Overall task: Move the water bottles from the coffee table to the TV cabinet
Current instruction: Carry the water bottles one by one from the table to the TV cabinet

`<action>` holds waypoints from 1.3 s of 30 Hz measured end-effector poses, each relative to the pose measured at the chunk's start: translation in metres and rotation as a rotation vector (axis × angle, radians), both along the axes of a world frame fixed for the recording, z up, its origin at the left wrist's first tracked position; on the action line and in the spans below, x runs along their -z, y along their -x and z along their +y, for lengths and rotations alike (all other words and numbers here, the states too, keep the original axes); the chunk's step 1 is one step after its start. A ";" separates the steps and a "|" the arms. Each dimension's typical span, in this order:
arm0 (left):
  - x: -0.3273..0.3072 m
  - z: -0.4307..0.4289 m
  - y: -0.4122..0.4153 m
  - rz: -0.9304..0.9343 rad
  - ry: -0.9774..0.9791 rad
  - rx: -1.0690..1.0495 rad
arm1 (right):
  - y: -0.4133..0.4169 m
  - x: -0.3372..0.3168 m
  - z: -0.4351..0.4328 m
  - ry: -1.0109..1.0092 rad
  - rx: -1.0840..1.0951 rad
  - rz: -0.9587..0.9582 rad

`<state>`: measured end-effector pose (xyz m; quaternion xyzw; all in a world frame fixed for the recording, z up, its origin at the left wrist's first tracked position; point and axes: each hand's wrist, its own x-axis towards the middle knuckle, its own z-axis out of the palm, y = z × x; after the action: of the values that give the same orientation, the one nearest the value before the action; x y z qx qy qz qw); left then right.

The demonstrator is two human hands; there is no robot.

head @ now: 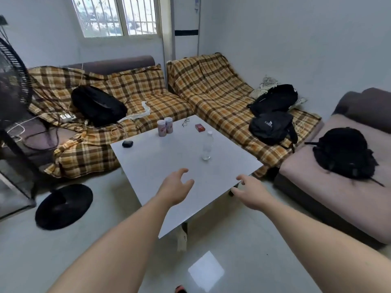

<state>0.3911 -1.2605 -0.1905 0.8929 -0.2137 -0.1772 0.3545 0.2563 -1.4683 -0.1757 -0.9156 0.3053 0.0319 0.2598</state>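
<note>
My left hand (177, 187) is empty, its fingers spread and loosely curled over the near part of the coffee table (169, 159). My right hand (250, 191) is empty too, with slack fingers over the table's near right edge, just short of the right corner. Neither hand touches anything. Ahead of both, and between them in line, stands the water bottle (207, 147). It is clear, white-capped and upright, so its long axis runs straight up from the tabletop. It sits close to the far right edge and well apart from everything else on the table. From my left hand the bottle lies forward and a little right, and from my right hand forward and left. The left seems slightly nearer, though the wide lens bends this part of the view enough that I would not swear to it. Either hand would have to come at the bottle from the side and wrap around its body. Toward the far corner are two pink canisters (165, 126), touching each other, a pair of glasses (185, 122) and a red pack (200, 127). A small black case (127, 143) sits by the left corner. The TV cabinet is not in view.
</note>
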 end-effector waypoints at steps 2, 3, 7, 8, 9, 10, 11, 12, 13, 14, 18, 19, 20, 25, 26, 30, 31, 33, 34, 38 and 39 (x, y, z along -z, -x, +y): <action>0.009 -0.022 -0.039 0.030 0.006 -0.012 | -0.041 0.005 -0.025 -0.026 0.035 0.012; 0.011 -0.032 -0.059 0.043 0.007 -0.019 | -0.062 0.005 -0.037 -0.030 0.042 0.022; 0.015 -0.065 -0.128 0.067 0.013 -0.053 | -0.139 0.007 -0.071 -0.022 0.021 0.039; 0.015 -0.072 -0.144 0.070 0.007 -0.061 | -0.157 0.008 -0.077 -0.022 0.005 0.042; 0.015 -0.080 -0.158 0.075 -0.001 -0.067 | -0.173 0.009 -0.082 -0.024 -0.010 0.050; 0.015 -0.087 -0.171 0.078 0.000 -0.071 | -0.189 0.012 -0.089 -0.025 -0.020 0.055; 0.016 -0.096 -0.183 0.083 0.006 -0.077 | -0.206 0.015 -0.097 -0.025 -0.026 0.053; 0.018 -0.104 -0.195 0.089 0.014 -0.088 | -0.222 0.018 -0.105 -0.026 -0.032 0.051; 0.020 -0.113 -0.208 0.092 0.017 -0.097 | -0.240 0.022 -0.114 -0.027 -0.043 0.051; 0.022 -0.122 -0.220 0.092 0.011 -0.099 | -0.256 0.026 -0.124 -0.029 -0.062 0.058; 0.035 -0.162 -0.267 0.069 -0.081 -0.071 | -0.324 0.053 -0.170 -0.037 -0.130 0.107; 0.038 -0.172 -0.279 0.066 -0.103 -0.067 | -0.342 0.060 -0.182 -0.041 -0.138 0.109; 0.041 -0.183 -0.289 0.071 -0.126 -0.069 | -0.358 0.067 -0.193 -0.048 -0.151 0.112; 0.064 -0.230 -0.339 0.080 -0.316 -0.004 | -0.424 0.109 -0.236 -0.082 -0.222 0.183; 0.069 -0.238 -0.349 0.080 -0.328 -0.004 | -0.437 0.116 -0.241 -0.087 -0.241 0.196; 0.088 -0.259 -0.374 0.109 -0.335 -0.005 | -0.472 0.143 -0.251 -0.144 -0.311 0.289; 0.093 -0.261 -0.379 0.126 -0.330 -0.017 | -0.478 0.149 -0.252 -0.143 -0.320 0.310; 0.101 -0.259 -0.386 0.170 -0.297 -0.072 | -0.486 0.160 -0.253 -0.126 -0.315 0.322; 0.105 -0.257 -0.389 0.202 -0.270 -0.118 | -0.490 0.164 -0.252 -0.113 -0.302 0.319; 0.114 -0.239 -0.394 0.303 -0.149 -0.302 | -0.497 0.170 -0.246 -0.091 -0.255 0.284; 0.115 -0.232 -0.393 0.320 -0.116 -0.332 | -0.497 0.169 -0.243 -0.092 -0.251 0.277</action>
<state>0.7844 -1.4927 -0.3050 0.8952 0.0057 -0.2679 0.3561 0.7533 -1.7110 -0.3450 -0.9205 0.2197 0.2036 0.2509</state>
